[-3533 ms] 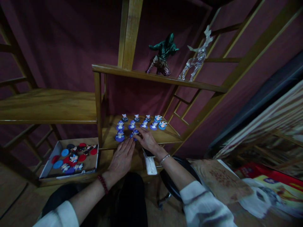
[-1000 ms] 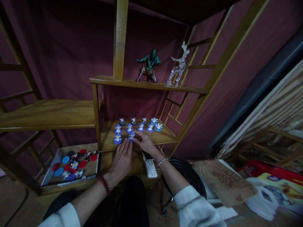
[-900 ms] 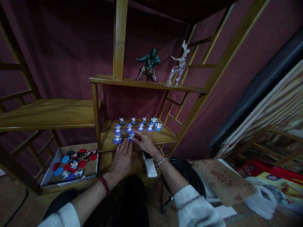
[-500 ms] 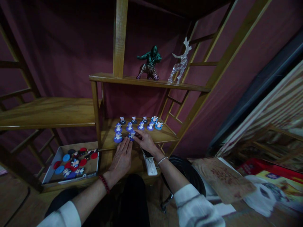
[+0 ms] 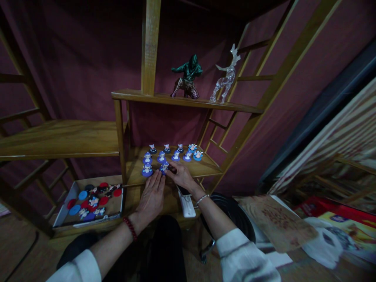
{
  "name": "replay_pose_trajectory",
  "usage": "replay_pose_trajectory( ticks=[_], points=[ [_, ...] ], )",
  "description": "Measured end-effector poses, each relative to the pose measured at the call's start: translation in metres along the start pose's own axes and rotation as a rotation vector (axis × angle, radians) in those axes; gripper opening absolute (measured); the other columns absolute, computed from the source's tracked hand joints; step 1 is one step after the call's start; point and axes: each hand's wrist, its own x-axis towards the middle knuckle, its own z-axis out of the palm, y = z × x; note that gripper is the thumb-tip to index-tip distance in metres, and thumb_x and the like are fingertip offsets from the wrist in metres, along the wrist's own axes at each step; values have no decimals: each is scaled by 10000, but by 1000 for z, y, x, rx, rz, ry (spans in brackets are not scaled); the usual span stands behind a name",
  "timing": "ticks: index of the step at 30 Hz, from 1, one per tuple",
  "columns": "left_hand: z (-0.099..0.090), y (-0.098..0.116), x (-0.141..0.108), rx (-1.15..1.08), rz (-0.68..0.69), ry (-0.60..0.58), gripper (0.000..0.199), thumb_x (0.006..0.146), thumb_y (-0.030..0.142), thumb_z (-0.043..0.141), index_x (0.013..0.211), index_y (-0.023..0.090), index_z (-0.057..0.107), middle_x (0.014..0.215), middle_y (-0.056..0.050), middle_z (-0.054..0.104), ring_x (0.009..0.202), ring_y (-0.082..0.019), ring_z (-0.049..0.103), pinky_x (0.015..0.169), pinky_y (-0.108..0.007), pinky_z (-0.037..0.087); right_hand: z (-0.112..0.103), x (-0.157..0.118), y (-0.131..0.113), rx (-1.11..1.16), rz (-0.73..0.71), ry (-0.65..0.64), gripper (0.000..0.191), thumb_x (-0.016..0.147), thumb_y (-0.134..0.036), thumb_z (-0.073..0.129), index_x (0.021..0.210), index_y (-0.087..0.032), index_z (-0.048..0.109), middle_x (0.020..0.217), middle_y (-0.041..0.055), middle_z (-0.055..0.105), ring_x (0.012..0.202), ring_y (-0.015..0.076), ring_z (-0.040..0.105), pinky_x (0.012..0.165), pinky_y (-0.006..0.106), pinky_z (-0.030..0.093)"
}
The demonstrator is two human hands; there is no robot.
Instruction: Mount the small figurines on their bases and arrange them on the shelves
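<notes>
Two hands at a front-row figurine

Small purple figurine (image 5: 165,167) upright on the low shelf (image 5: 202,168), near its front edge. Right hand (image 5: 181,177) at its right side, thumb and forefinger bent against it; cannot tell whether they grip. Left hand (image 5: 151,196) just in front, fingers straight and together, clasping nothing, tips by the base; contact unclear.

A matching figurine (image 5: 147,170) stands to the left, slightly apart. Behind: four purple figurines (image 5: 176,156) in a row, three black-based figurines (image 5: 167,148) farther back, two blue-based figurines (image 5: 197,156) at the right end. Shallow box (image 5: 114,206) to the left holds loose pieces, red and blue discs among them.
</notes>
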Motion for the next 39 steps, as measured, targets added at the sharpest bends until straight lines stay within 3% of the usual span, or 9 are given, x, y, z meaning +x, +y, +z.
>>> replay_pose_trajectory(
  ticks=[13,25,32,39],
  points=[
    [1,-2,-1,26,19,-9,527,704,39,390,1229,0,411,1327,-235,378,1298,-287,220,1010,-480,277,6,7,6,114,75,-61,259,756,-367,570,942,-193,617,839,22,617,778,142,555,698,257,449],
    [2,-2,-1,22,21,-1,518,711,33,376,1227,6,407,1329,-234,376,1307,-281,193,1015,-480,270,8,11,9,72,28,-56,148,761,-321,569,752,-181,615,730,3,573,684,133,525,640,250,421],
    [4,-4,-2,0,33,14,536,721,52,382,1257,42,383,1346,-216,360,1312,-279,179,1013,-499,265,9,10,7,52,11,-38,151,768,-290,568,845,-175,628,821,34,595,779,154,540,734,282,432],
    [2,-3,-1,34,30,0,504,722,50,383,1223,9,419,1333,-234,369,1301,-296,208,1007,-485,280,11,10,9,49,-12,-30,127,763,-259,577,853,-178,618,869,36,594,824,151,545,765,278,434]
  ],
)
